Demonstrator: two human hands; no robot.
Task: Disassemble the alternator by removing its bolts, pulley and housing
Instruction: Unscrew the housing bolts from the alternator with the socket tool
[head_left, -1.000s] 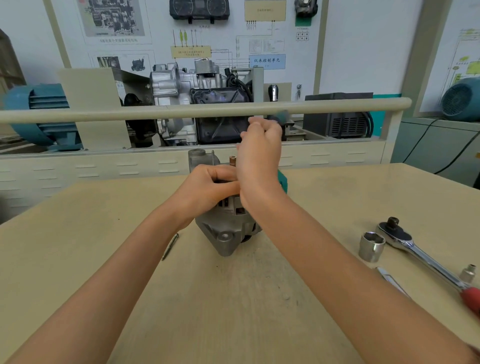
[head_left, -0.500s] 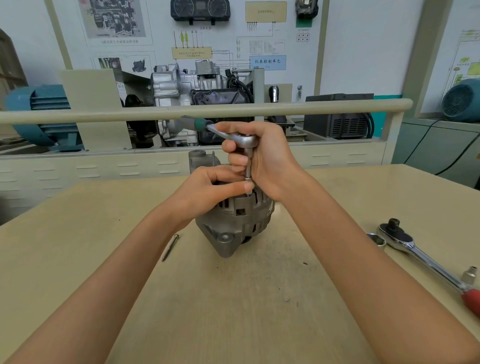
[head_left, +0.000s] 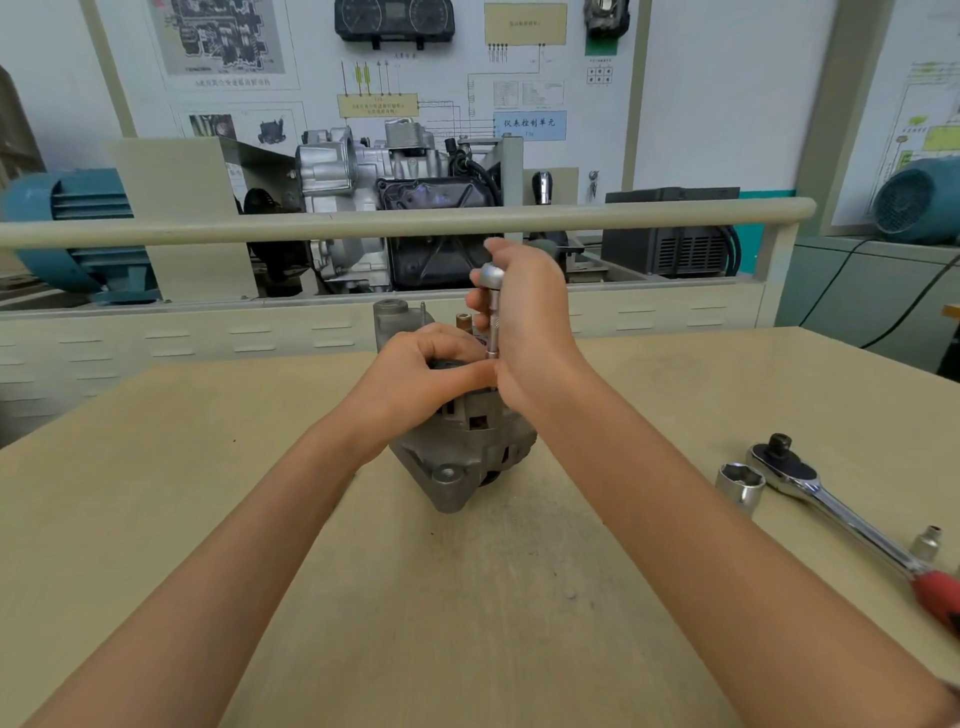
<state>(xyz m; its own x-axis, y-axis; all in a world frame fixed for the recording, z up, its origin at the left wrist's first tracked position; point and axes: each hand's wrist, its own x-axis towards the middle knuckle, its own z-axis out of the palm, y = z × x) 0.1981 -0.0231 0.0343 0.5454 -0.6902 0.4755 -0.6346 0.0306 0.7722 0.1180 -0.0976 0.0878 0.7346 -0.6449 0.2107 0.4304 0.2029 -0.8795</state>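
Observation:
A grey cast alternator (head_left: 462, 457) stands on the beige workbench (head_left: 156, 493) at its middle. My left hand (head_left: 423, 374) grips the alternator's top and holds it steady. My right hand (head_left: 524, 312) grips a small ratchet wrench (head_left: 491, 278) whose thin extension stands upright on a bolt at the alternator's top edge. The wrench's handle is hidden behind my right hand. A brass terminal stud (head_left: 464, 319) sticks up just behind my fingers.
To the right lie a large socket (head_left: 740, 486), a big ratchet with a red grip (head_left: 831, 506) and a small socket (head_left: 925, 543). A railing (head_left: 208, 228) and an engine display stand behind the bench.
My right hand has swung the ratchet round on the bolt; its green handle pointed left half a second ago and is now hidden behind the hand. The large socket is uncovered again.

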